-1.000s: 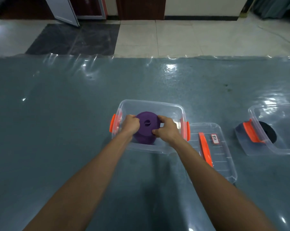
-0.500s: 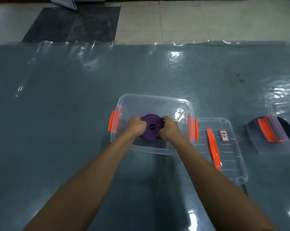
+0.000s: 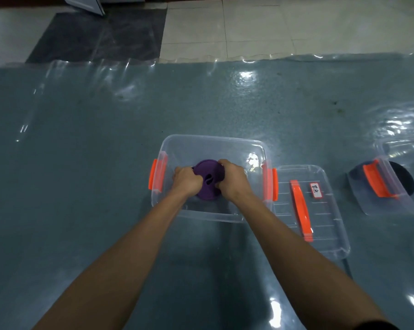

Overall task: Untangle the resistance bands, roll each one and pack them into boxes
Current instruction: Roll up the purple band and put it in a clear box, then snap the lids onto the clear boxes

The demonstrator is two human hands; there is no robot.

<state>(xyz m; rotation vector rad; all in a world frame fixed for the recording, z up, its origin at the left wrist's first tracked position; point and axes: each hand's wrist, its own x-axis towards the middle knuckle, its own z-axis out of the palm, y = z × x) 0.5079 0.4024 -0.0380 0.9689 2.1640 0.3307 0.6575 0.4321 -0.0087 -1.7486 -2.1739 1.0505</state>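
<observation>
We hold the rolled purple resistance band (image 3: 209,181) low inside the open clear box (image 3: 213,139); we cannot tell whether it rests on the floor. The left hand (image 3: 185,181) and right hand (image 3: 232,181) grip the roll from opposite sides. The lid (image 3: 325,222) lies just beside the box. Further right, a black roll (image 3: 403,177) shows through a second clear box (image 3: 403,207). We judge that releasing the roll and fitting the lid remain.
</observation>
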